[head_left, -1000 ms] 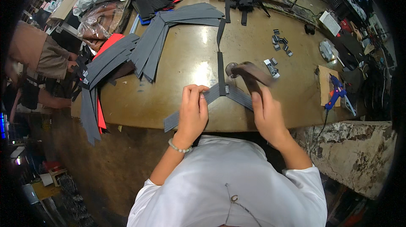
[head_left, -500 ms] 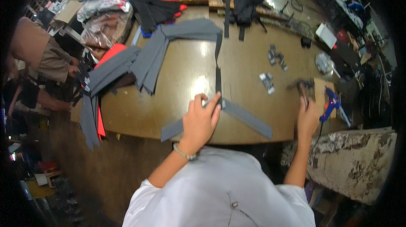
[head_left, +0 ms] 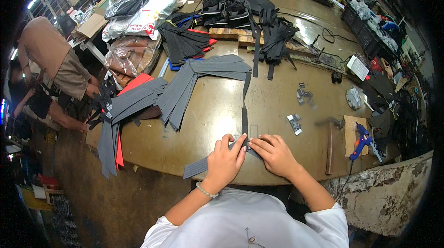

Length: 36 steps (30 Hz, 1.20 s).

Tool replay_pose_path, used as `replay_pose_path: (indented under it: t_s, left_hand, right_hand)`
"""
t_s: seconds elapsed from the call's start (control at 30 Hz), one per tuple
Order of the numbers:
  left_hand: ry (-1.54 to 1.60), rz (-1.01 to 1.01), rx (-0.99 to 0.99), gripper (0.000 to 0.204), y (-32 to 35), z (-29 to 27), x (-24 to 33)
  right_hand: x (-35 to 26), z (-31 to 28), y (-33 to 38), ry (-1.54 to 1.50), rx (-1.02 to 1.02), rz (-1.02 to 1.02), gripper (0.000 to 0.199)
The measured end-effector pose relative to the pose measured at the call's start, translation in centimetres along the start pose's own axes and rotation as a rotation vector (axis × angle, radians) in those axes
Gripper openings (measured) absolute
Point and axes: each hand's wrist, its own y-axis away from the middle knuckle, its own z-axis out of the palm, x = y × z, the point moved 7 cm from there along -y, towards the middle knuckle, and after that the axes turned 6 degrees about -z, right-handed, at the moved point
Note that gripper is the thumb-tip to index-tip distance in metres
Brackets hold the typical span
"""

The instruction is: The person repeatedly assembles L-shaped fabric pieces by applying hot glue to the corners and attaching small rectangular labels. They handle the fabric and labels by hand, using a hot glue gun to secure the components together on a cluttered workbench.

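Observation:
My left hand [head_left: 225, 159] presses its thumb and forefinger together over the lower end of a black strap [head_left: 245, 119], where it meets a ribbed grey strip [head_left: 195, 168]. One end of that strip sticks out left of the hand. My right hand [head_left: 276, 156] has come in from the other side, its fingertips bunched at the same join and almost touching the left ones. What sits between them is too small to make out. The strip's right part is mostly hidden under this hand. A hammer [head_left: 329, 150] with a brown handle lies on the table to the right.
Stacked grey strips [head_left: 182, 88] fan out at the left. Small metal clips [head_left: 294, 124] lie ahead of my right hand. A blue glue gun [head_left: 362, 142] rests on cardboard at the right. Black straps [head_left: 277, 40] and bagged goods stand farther back. Another person [head_left: 58, 58] is at the left.
My right hand has let go of the hammer, now lying on the table, and moved left to the join. My left hand stays there. The view has tilted up a little.

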Motion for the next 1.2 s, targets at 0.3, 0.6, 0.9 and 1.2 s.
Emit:
replay_pose_path:
  t_s: [0.3, 0.6, 0.9, 1.2]
  left_hand:
    - [-0.016, -0.031, -0.040, 0.036, 0.0, 0.4, 0.0]
    - [0.292, 0.013, -0.103, 0.037, 0.4, -2.4, -1.7]
    - [0.266, 0.318, -0.077, 0.010, -1.1, -4.5, -1.3]
    - [0.824, -0.407, -0.159, 0.014, 0.1, -2.1, -1.9]
  right_hand:
    - [-0.1, 0.5, 0.3, 0.011, 0.031, -0.004, 0.045]
    - [5.0, -2.3, 2.5, -0.429, 0.349, 0.488, 0.029]
    - [6.5, 0.9, 4.5, -1.583, 0.207, 0.780, 0.036]
    - [-0.6, 3.6, -5.0, -1.381, 0.430, 0.682, 0.031]
